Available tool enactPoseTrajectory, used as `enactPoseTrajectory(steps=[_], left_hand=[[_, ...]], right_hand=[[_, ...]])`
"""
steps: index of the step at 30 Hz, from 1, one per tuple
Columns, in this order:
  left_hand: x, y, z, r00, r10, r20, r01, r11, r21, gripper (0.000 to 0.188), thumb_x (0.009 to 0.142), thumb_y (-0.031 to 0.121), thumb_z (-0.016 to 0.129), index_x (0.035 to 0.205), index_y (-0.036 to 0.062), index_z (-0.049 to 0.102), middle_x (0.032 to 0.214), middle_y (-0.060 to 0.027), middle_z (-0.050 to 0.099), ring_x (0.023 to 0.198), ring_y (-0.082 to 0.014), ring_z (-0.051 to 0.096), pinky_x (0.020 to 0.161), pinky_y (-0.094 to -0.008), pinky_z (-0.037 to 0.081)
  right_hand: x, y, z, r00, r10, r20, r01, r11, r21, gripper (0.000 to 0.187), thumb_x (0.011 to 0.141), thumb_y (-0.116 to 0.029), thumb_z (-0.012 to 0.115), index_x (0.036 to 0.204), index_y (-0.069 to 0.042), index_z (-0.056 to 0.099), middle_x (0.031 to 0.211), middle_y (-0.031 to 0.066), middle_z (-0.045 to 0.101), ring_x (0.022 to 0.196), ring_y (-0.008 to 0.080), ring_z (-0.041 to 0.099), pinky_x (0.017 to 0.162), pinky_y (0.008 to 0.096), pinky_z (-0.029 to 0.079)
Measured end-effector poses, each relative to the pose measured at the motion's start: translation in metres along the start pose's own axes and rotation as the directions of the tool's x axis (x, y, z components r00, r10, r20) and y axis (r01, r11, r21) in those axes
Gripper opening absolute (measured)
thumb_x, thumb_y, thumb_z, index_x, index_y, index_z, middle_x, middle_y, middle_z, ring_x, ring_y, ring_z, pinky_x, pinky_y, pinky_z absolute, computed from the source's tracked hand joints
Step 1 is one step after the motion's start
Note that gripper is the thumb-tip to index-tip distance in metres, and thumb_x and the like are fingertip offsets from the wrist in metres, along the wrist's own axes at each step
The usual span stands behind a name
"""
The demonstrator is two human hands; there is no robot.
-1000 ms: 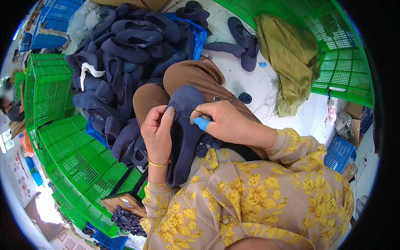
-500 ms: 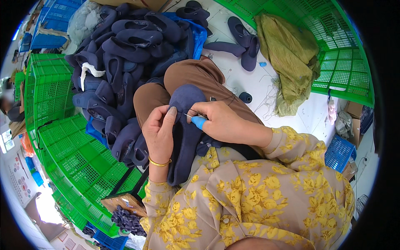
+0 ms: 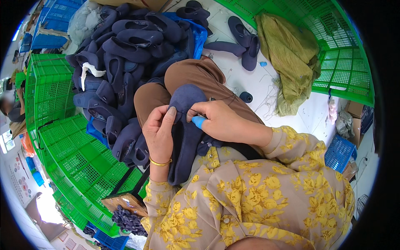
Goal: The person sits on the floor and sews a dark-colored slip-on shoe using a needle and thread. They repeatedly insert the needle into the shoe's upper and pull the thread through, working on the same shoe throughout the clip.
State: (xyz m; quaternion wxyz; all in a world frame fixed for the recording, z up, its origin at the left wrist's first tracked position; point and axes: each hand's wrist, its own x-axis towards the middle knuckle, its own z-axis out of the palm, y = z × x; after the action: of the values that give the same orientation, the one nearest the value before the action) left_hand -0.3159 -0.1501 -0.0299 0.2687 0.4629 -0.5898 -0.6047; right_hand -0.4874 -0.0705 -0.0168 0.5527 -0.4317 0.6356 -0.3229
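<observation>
A navy cloth shoe [image 3: 186, 96] lies across my lap, its rounded toe pointing away from me. My left hand [image 3: 160, 132] is closed on the shoe's left edge, thumb pressed on top by the seam across the upper. On the other side of that seam, my right hand [image 3: 223, 118] pinches a thin needle, mostly hidden now by the fingers; it showed more plainly a moment earlier. A blue wrap [image 3: 198, 121] covers one fingertip of that hand. The right fingertips are close against the shoe's upper.
A big heap of navy shoes [image 3: 125, 46] rises beyond my knees at the left. Green mesh crates [image 3: 79, 154] stand along the left; another green crate [image 3: 341, 68] is at the far right. An olive cloth sack [image 3: 287, 54], loose shoes [image 3: 250, 52] and a thread spool [image 3: 246, 97] lie on the floor.
The needle has nearly gone out of sight between my right fingers and the shoe. Both hands and the shoe stay almost where they were.
</observation>
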Motion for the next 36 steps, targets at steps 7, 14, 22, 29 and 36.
enactPoseTrajectory(steps=[7,14,22,29,36], left_hand=[[0.002,-0.002,0.000,0.999,-0.036,-0.011,0.035,0.996,-0.087,0.013,0.096,0.011,0.062,0.098,0.0004,0.068,0.081,0.0054,0.061,0.071,-0.0016,0.049,0.064,-0.0170,0.037],[0.001,-0.002,-0.001,0.999,-0.022,0.036,0.024,0.998,-0.054,0.015,0.096,0.013,0.064,0.101,-0.0012,0.067,0.084,0.0044,0.062,0.075,-0.0026,0.053,0.067,-0.0171,0.042],[0.004,0.010,-0.004,0.975,-0.207,0.076,0.204,0.978,0.046,0.018,0.096,0.016,0.062,0.099,-0.0003,0.067,0.077,0.0035,0.060,0.065,-0.0034,0.050,0.058,-0.0193,0.041],[0.009,0.009,-0.004,0.901,-0.397,0.174,0.429,0.876,-0.221,0.014,0.096,0.013,0.061,0.095,-0.0007,0.064,0.074,-0.0038,0.062,0.056,-0.0084,0.055,0.049,-0.0228,0.046],[0.011,0.006,-0.009,0.890,-0.404,0.213,0.451,0.850,-0.273,0.014,0.096,0.013,0.061,0.096,-0.0008,0.064,0.074,-0.0042,0.063,0.057,-0.0088,0.057,0.049,-0.0229,0.047]], right_hand=[[-0.005,0.007,0.005,0.997,-0.069,-0.043,0.070,0.997,0.039,0.018,0.087,-0.005,0.052,0.099,-0.002,0.064,0.087,0.0196,0.067,0.081,0.0367,0.065,0.071,0.0420,0.049],[-0.004,0.009,0.010,0.995,-0.075,-0.072,0.076,0.997,0.018,0.020,0.088,-0.005,0.052,0.105,-0.005,0.062,0.090,0.0190,0.067,0.084,0.0394,0.064,0.074,0.0434,0.049],[-0.005,0.017,0.018,0.973,-0.168,-0.161,0.168,0.986,-0.015,0.019,0.089,-0.007,0.052,0.106,-0.006,0.061,0.091,0.0200,0.067,0.086,0.0404,0.064,0.074,0.0459,0.048],[-0.005,0.019,0.022,0.960,-0.192,-0.205,0.189,0.981,-0.033,0.019,0.088,-0.005,0.054,0.106,-0.007,0.061,0.090,0.0191,0.067,0.084,0.0399,0.064,0.072,0.0454,0.049],[-0.005,0.026,0.016,0.929,-0.321,-0.186,0.285,0.938,-0.197,0.022,0.084,-0.001,0.056,0.104,-0.008,0.061,0.086,0.0164,0.067,0.082,0.0362,0.065,0.070,0.0439,0.050]])
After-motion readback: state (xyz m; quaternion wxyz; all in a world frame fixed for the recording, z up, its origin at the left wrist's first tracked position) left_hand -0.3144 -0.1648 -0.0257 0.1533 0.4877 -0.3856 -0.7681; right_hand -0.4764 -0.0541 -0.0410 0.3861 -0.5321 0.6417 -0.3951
